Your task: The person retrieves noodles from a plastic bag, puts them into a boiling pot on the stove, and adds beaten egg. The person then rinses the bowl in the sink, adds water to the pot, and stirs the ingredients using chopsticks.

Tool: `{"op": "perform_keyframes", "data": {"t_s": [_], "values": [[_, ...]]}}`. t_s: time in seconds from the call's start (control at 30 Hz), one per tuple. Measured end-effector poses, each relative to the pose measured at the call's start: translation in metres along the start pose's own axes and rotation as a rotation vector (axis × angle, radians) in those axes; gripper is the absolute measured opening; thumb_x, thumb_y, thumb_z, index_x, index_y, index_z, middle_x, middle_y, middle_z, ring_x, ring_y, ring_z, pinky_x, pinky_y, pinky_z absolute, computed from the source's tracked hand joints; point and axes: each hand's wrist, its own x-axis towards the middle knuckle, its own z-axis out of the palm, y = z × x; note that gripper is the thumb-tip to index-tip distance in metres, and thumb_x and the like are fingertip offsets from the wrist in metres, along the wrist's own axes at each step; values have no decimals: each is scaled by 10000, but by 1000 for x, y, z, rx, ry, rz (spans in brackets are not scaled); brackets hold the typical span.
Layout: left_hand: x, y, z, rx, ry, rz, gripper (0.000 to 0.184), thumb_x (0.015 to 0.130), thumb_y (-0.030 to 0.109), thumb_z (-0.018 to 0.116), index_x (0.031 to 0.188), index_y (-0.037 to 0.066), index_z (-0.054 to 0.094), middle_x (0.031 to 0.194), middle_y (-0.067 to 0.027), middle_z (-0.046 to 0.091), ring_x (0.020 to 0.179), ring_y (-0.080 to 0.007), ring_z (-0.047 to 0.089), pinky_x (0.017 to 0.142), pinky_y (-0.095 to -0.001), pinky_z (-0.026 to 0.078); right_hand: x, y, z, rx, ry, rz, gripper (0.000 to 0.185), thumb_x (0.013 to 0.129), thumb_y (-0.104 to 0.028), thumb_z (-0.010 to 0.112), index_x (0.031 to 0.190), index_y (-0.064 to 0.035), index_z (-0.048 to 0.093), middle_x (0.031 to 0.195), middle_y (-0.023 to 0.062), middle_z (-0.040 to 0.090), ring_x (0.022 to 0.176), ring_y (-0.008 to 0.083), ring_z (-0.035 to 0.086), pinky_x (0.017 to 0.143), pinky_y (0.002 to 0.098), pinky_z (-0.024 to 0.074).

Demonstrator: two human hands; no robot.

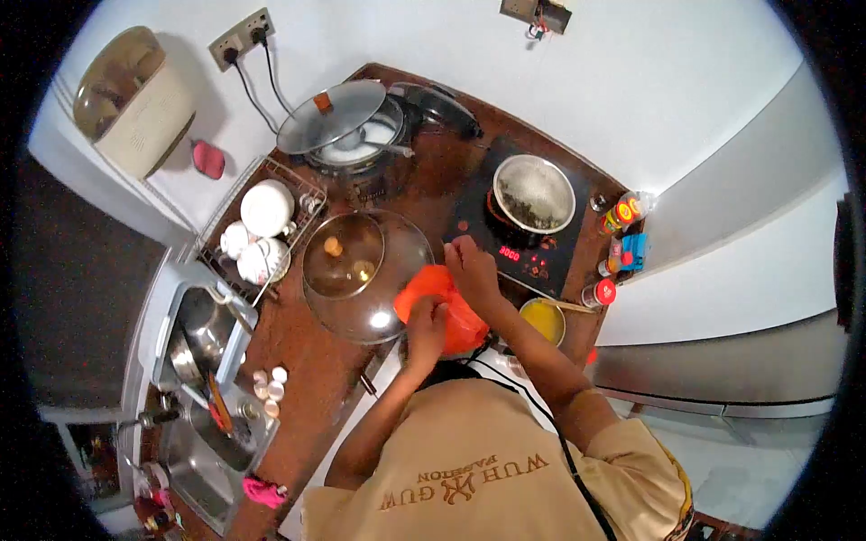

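An orange-red plastic bag [465,326] is in front of my body at the counter's edge. My left hand [428,326] is closed on the bag's near left side. Just beyond the bag, my right hand [473,270] has its fingers pinched together; what lies between them is too small to make out. To the right of that hand, a pot [534,194] with cloudy liquid and dark bits sits on a black induction cooker [561,261] with a lit red display. Nearer me is a bowl of yellow liquid [543,322] with chopsticks [575,307] across it.
Two glass lids [406,239] lie left of my hands. Behind them, an open cooker [361,171] holds white contents and a ladle, with a lid [347,106] tilted over it. Seasoning jars [599,292] line the right edge. Eggshells [271,389] lie near the sink [203,464].
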Motion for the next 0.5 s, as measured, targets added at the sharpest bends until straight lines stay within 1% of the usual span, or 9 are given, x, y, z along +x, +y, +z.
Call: {"op": "perform_keyframes", "data": {"t_s": [0.07, 0.2, 0.23, 0.27, 0.3, 0.37, 0.4, 0.47, 0.5], "values": [[18, 1, 2, -38, -3, 152, 150, 868, 127, 519, 910, -12, 555, 855, -163, 577, 810, -301, 559, 738, -367, 435, 13, 1, 10, 92, -17, 10, 245, 906, -318, 495, 918, -74, 483, 611, 153, 583, 550, 374, 587, 467, 458, 449], [42, -4, 2, -89, -82, 4, 132, 855, 110, 526, 912, -4, 562, 848, -159, 571, 818, -307, 552, 741, -369, 433, 25, -10, 3, 177, 65, 40, 255, 911, -311, 488, 922, -57, 489, 645, 173, 588, 586, 394, 588, 491, 464, 448], [43, -7, 5, -95, -102, -5, 132, 855, 110, 526, 912, -4, 562, 848, -159, 571, 818, -307, 552, 741, -369, 433, 24, -6, 1, 187, 40, 49, 200, 896, -242, 511, 897, -42, 505, 646, 174, 589, 580, 349, 600, 503, 431, 454], [48, -11, 4, -80, -106, 51, 131, 849, 109, 537, 913, -2, 563, 847, -162, 571, 820, -311, 554, 738, -374, 435, 26, -5, 3, 199, 11, 58, 146, 881, -172, 535, 873, -27, 521, 648, 175, 591, 574, 304, 612, 516, 398, 460], [53, -15, 5, -61, -109, 117, 131, 844, 108, 548, 914, -1, 564, 847, -166, 572, 821, -315, 557, 735, -378, 438, 26, -4, 3, 196, 19, 70, 146, 881, -172, 535, 873, -28, 521, 648, 175, 591, 574, 304, 612, 516, 398, 460], [52, -26, 11, -2, -146, 87, 135, 840, 113, 557, 913, 0, 564, 845, -170, 572, 821, -320, 558, 731, -387, 439, 23, -2, -1, 66, -87, 111, 132, 868, -165, 553, 889, -36, 536, 643, 179, 584, 571, 321, 604, 565, 412, 474], [48, -31, 15, 53, -169, 60, 140, 837, 118, 567, 911, 0, 564, 844, -174, 573, 820, -324, 560, 726, -397, 440, 21, 1, -2, 58, -77, 119, 132, 868, -165, 553, 889, -36, 536, 643, 179, 584, 571, 321, 604, 565, 412, 474], [41, -42, 21, 42, -228, 65, 141, 831, 119, 573, 907, 0, 564, 846, -173, 572, 822, -328, 555, 725, -402, 438, 17, 12, -6, -139, -143, 75, 105, 857, -145, 560, 900, -49, 553, 675, 181, 590, 616, 327, 604, 602, 413, 477], [42, -45, 23, 44, -273, 70, 143, 826, 121, 580, 903, 1, 564, 848, -173, 571, 824, -332, 551, 724, -407, 436, 17, 14, -12, -24, -124, 21, 95, 846, -121, 563, 905, -48, 567, 759, 175, 588, 650, 345, 590, 610, 396, 479]]}}
